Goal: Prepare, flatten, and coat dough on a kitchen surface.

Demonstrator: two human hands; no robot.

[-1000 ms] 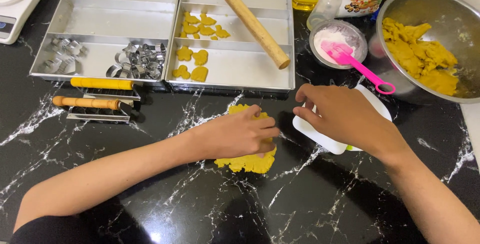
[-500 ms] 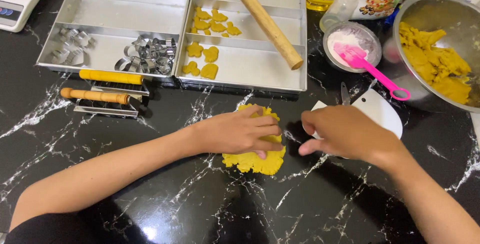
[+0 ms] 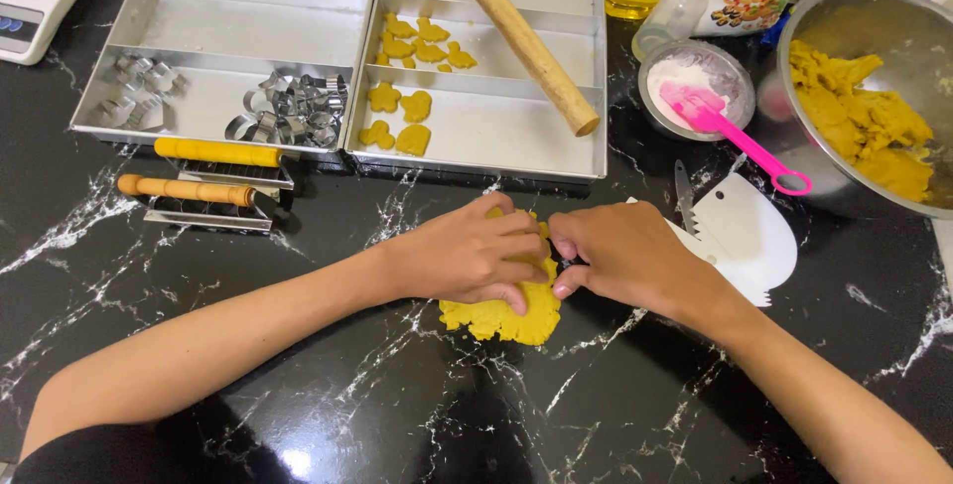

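Head view: at frame centre on the black marble tabletop, the left hand lies flat, fingers spread, pinning a yellow dough sheet, while the right hand curls narrow at its 3 o'clock edge, apparently pinching something too small to tell. A white scraper waits at 3 o'clock; cut cookies fill a metal tray at 12.

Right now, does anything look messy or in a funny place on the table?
A little. The wooden rolling pin lies slanted across the right baking tray, near the cut cookie shapes. The metal cutters sit in a jumbled heap in the left tray. Nothing looks spilled or broken.
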